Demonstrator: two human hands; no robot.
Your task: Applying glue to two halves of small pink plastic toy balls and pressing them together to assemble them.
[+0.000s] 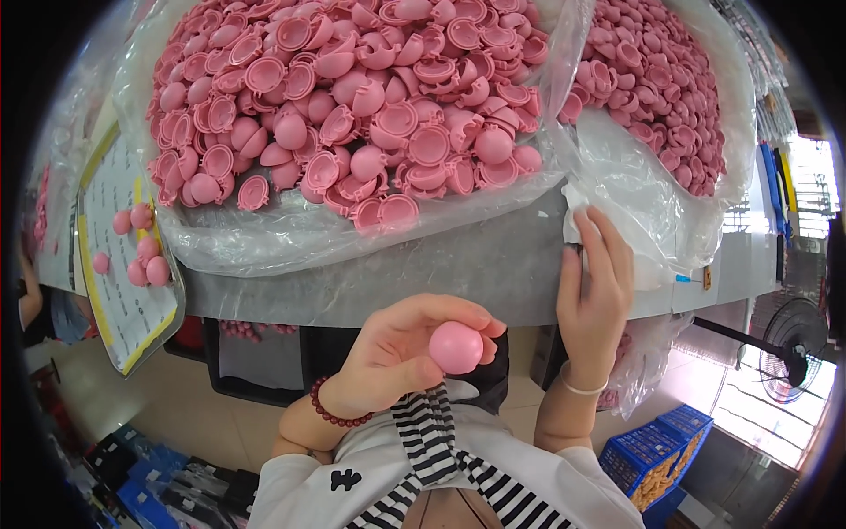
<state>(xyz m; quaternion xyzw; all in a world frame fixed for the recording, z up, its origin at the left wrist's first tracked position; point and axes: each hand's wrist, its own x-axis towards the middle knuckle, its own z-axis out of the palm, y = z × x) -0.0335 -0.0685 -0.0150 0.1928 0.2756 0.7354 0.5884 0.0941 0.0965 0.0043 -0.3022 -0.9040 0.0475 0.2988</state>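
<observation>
My left hand (397, 353) is closed around a pink plastic ball (456, 346), held just below the table's front edge; a red bead bracelet sits on that wrist. My right hand (595, 291) rests on the table edge, fingers flat against the clear plastic of the right bag (634, 185), holding nothing that I can see. A big heap of pink half-shells (352, 97) fills the clear bag in front of me. A second heap of pink half-shells (652, 79) lies in the right bag.
The grey table (476, 264) carries both bags. At the left, a laminated yellow-edged sheet (119, 264) holds several finished pink balls (141, 247). Dark bins (256, 353) sit under the table. Blue crates (652, 458) and a floor fan (793, 339) stand at the right.
</observation>
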